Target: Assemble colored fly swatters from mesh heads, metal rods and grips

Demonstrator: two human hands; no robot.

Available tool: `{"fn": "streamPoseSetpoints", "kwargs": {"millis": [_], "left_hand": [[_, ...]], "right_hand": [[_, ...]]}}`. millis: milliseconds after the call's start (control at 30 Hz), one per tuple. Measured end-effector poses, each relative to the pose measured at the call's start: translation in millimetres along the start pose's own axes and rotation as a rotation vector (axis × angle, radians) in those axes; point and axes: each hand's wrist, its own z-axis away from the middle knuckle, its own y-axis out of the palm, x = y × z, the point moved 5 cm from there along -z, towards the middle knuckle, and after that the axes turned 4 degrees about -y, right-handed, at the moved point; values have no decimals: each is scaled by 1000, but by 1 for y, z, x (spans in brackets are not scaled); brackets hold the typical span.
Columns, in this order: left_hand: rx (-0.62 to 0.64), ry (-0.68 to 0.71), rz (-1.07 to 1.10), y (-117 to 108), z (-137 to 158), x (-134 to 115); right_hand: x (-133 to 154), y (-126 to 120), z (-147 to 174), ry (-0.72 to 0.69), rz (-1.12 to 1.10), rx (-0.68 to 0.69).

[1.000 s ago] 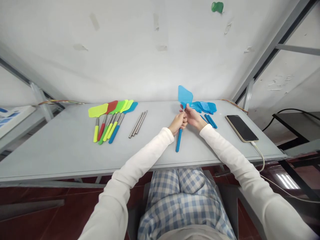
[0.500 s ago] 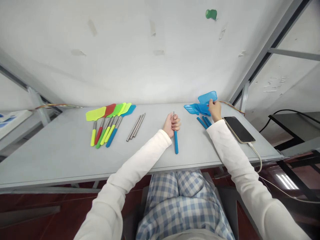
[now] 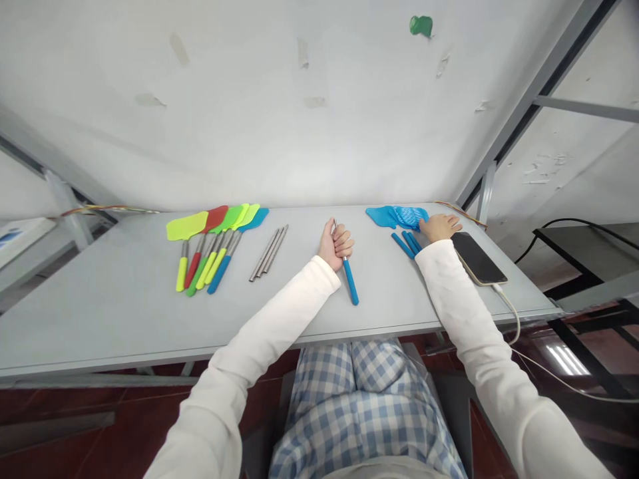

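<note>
My left hand (image 3: pixel 338 246) is closed round the metal rod of a fly swatter handle, whose blue grip (image 3: pixel 351 281) points down toward the table's front edge. No swatter head shows on the rod's upper end. Over at the right, my right hand (image 3: pixel 439 227) rests with its fingers spread, thumb side against the small pile of blue fly swatter heads (image 3: pixel 383 216). Several loose blue grips (image 3: pixel 402 246) lie just below that pile, close to my right sleeve.
Several fly swatters (image 3: pixel 187 227) in yellow, red, green and blue lie fanned out on the left. Bare metal rods (image 3: pixel 269 253) lie between them and my left hand. A phone (image 3: pixel 479 258) with a charging cable (image 3: pixel 510 306) is at the right. A wall stands behind the grey table (image 3: pixel 114 299).
My right hand has lowered the blue swatter head onto the pile and let go, its fingers now spread rightward. The rod in my left hand has tilted, its top leaning left.
</note>
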Motion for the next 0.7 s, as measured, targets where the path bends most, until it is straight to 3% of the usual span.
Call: {"fn": "streamPoseSetpoints", "kwargs": {"millis": [67, 133, 267, 333, 500, 700], "left_hand": [[-3, 9, -30, 1, 0, 0], [4, 17, -51, 4, 0, 0], [20, 16, -54, 6, -3, 5], [-1, 20, -68, 5, -5, 8], [-9, 33, -198, 4, -7, 12], [-40, 79, -204, 5, -8, 13]], "right_hand": [[7, -5, 0, -53, -44, -56], [23, -7, 2, -150, -124, -25], [79, -8, 31, -534, -569, 250], [104, -7, 55, -625, -819, 425], [131, 10, 99, -649, -933, 683], [121, 29, 97, -316, -1102, 876]]}}
